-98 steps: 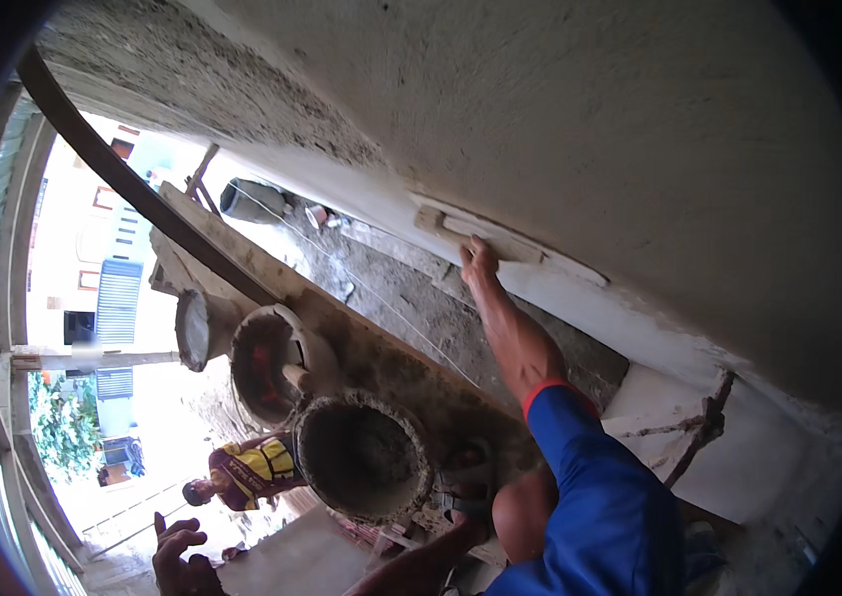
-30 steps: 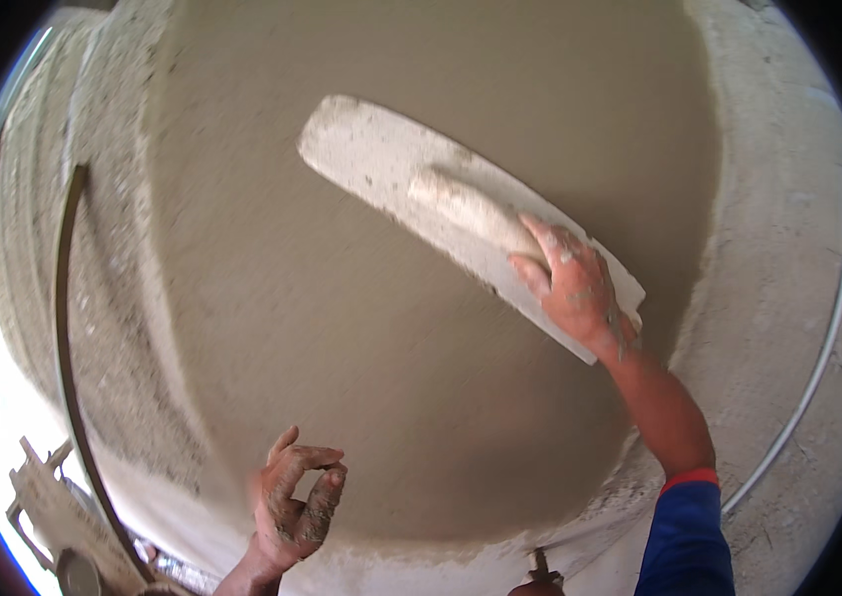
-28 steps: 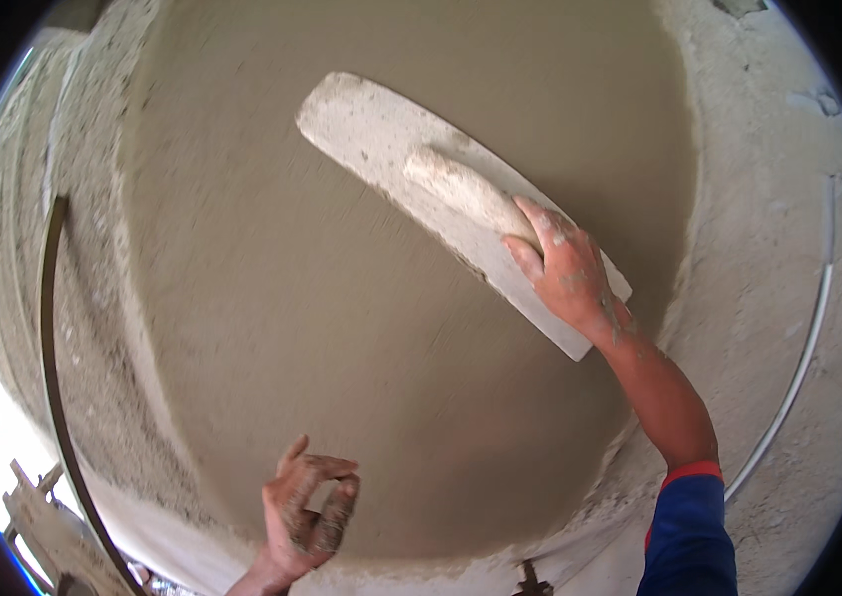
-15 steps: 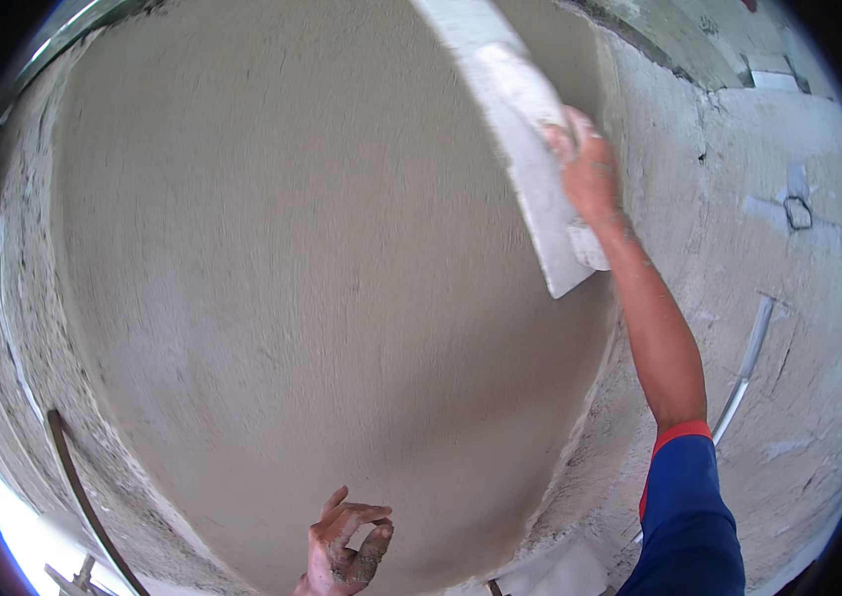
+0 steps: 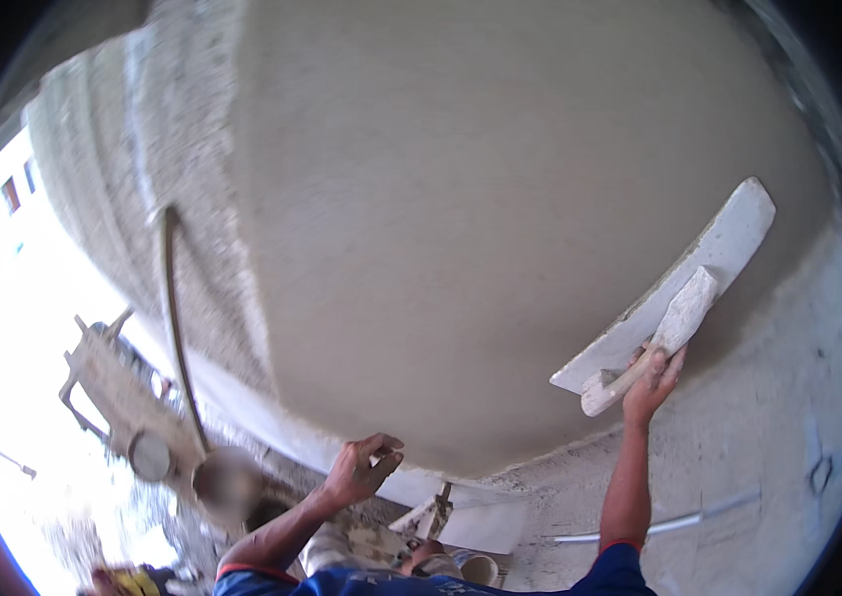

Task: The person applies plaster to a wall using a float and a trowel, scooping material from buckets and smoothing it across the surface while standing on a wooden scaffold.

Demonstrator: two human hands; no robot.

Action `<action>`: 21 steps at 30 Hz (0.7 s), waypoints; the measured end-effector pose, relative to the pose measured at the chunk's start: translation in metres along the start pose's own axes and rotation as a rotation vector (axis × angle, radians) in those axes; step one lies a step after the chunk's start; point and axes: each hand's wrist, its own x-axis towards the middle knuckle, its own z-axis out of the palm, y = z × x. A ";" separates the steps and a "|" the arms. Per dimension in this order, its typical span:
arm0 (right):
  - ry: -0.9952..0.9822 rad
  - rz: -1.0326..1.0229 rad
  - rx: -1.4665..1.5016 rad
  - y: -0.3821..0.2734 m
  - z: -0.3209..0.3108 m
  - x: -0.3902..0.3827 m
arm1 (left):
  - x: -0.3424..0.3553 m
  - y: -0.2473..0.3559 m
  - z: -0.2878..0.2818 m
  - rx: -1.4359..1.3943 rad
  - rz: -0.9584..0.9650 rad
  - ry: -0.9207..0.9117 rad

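My right hand (image 5: 651, 382) grips the handle of a long, pale, plaster-coated float (image 5: 694, 258), tilted up to the right over smooth grey plaster (image 5: 500, 179) on the wall. My left hand (image 5: 363, 467), mud-smeared and holding nothing, is loosely curled with its fingers apart near the lower edge of the plaster. To the left of the plaster, a long dark strip (image 5: 173, 278) rises along the rough wall band (image 5: 93, 149).
A mud-caked plank (image 5: 108, 387) at lower left bears round containers (image 5: 151, 457). A pale bucket (image 5: 479, 569) is below me. A person in yellow and dark clothing (image 5: 133, 581) is at the bottom left. A pale pipe (image 5: 659, 526) lies along the rough wall at lower right.
My right hand has come down and swung the float from an upper-left slant to an upper-right one. The view has shifted, showing more of the plank and containers below.
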 end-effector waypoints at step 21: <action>-1.146 -0.038 -0.262 -0.035 0.429 -0.240 | -0.152 -0.007 -0.129 -0.035 -0.547 0.566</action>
